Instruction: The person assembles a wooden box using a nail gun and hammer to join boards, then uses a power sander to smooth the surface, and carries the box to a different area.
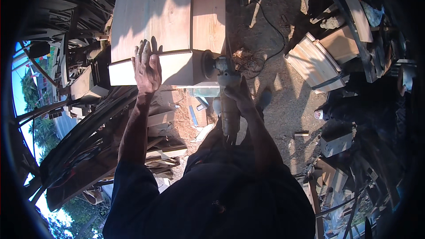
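A large pale wooden box (155, 20) with a broad top panel and a lighter front edge stands ahead of me. My left hand (147, 71) lies on its front edge, fingers stretched out over the top. My right hand (241, 96) grips an angle grinder (229, 117) by its body. The grinder's round disc (207, 64) is up against the box's right front corner; whether it spins, I cannot tell. Part of the right-hand fingers is hidden behind the tool.
A power cord (282, 40) curves over the dusty, shaving-strewn ground. Another wooden box (316, 64) lies to the right, close to a person in dark clothes (372, 106). Stacked boards (84, 159) crowd the left, and scrap wood (166, 144) lies near my legs.
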Motion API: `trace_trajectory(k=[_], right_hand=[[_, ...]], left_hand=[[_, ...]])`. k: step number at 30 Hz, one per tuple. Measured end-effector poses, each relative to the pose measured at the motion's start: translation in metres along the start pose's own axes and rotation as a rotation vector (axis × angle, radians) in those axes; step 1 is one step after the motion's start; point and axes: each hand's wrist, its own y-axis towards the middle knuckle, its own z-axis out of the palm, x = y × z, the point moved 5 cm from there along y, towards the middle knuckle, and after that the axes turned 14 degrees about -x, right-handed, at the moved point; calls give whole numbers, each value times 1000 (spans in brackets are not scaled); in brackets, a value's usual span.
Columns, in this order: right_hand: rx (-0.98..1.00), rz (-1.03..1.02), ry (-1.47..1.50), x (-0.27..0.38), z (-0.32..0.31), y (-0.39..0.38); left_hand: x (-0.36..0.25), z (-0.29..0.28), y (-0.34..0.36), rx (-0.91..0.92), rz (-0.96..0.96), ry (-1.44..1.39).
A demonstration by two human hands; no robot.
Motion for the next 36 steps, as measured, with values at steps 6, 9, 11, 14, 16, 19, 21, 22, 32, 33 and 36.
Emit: trace_trajectory(k=[6, 9, 11, 14, 16, 19, 21, 22, 32, 33, 36], right_hand=[[106, -94, 30, 23, 23, -14], [98, -200, -98, 34, 26, -19], [94, -173, -71, 30, 22, -16], [84, -72, -42, 18, 14, -14], [52, -19, -40, 7, 7, -8], [35, 45, -7, -5, 1, -7], [61, -13, 59, -2, 6, -21], [60, -6, 60, -3, 9, -27], [28, -44, -18, -19, -5, -35], [20, 16, -19, -27, -8, -31], [14, 57, -6, -30, -12, -33]], left_hand=[[5, 3, -3, 16, -20, 29], [10, 4, -6, 9, 61, 9], [8, 6, -2, 20, 26, 5], [12, 8, -2, 47, 17, 32], [9, 8, -3, 39, 10, 35], [2, 5, 0, 17, 27, 44], [1, 4, -2, 10, 44, 48], [4, 4, -3, 5, 66, 45], [3, 7, 0, 20, 5, 83], [7, 5, -1, 38, 47, 77], [13, 6, -7, -9, 97, 46]])
